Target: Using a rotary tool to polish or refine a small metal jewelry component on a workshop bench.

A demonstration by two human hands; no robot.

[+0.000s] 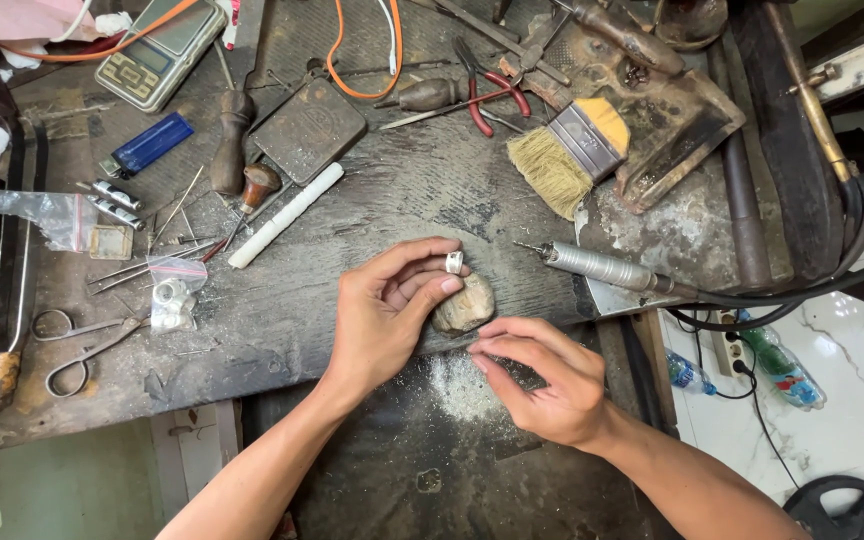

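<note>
Silver ring held at a worn bench peg.
A clear bag (173,298) on the workbench (352,200) holds small silver pieces. The left hand (384,318) pinches a shiny silver ring (454,262) between thumb and fingers, just above the rounded wooden peg (464,305). The right hand (542,375) has its fingertips closed on a thin tool (457,343).

Between your left fingertips (449,284): ring (454,262), bright polished metal. Just under them: peg (465,304), worn pale wood, rough and matt. Below your right fingers (497,347): filings (460,385), pale dusty metal. Beyond your fingers: bench (352,220), scarred dark wood; handpiece (597,267), ribbed dull metal; brush (570,152), straw bristles.
</note>
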